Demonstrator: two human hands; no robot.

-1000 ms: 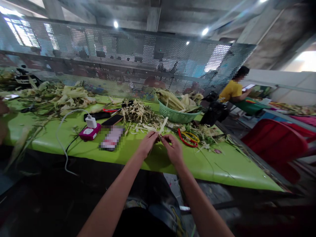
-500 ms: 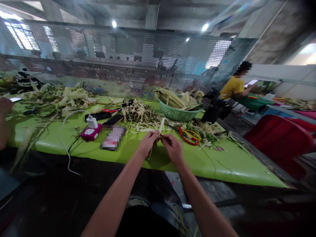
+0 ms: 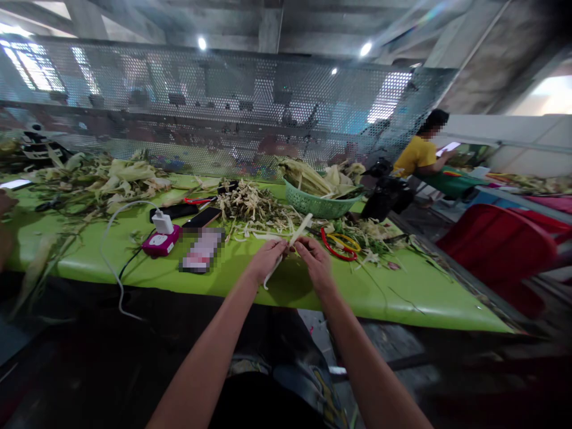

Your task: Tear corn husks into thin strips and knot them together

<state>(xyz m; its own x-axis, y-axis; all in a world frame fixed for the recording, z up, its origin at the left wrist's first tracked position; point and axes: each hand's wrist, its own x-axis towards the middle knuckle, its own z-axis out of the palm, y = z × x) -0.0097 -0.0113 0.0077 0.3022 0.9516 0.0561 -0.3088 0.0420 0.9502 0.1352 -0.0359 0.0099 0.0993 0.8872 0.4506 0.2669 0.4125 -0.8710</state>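
Left hand (image 3: 269, 260): fingers pinch a pale strip (image 3: 302, 227) above the green table (image 3: 393, 298). Right hand (image 3: 316, 262): fingers curl beside it; cannot tell whether they grip.

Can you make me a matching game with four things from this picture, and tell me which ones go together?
Things:
1. basket
2. chair
3. plug
4. strip

Where and how:
A. white, on top of a purple-pink block
B. pale, in the left hand, with the right hand close beside it
C. green, heaped with dry leaves
D. red, off to the right of the table

Right pairs: 1-C, 2-D, 3-A, 4-B.
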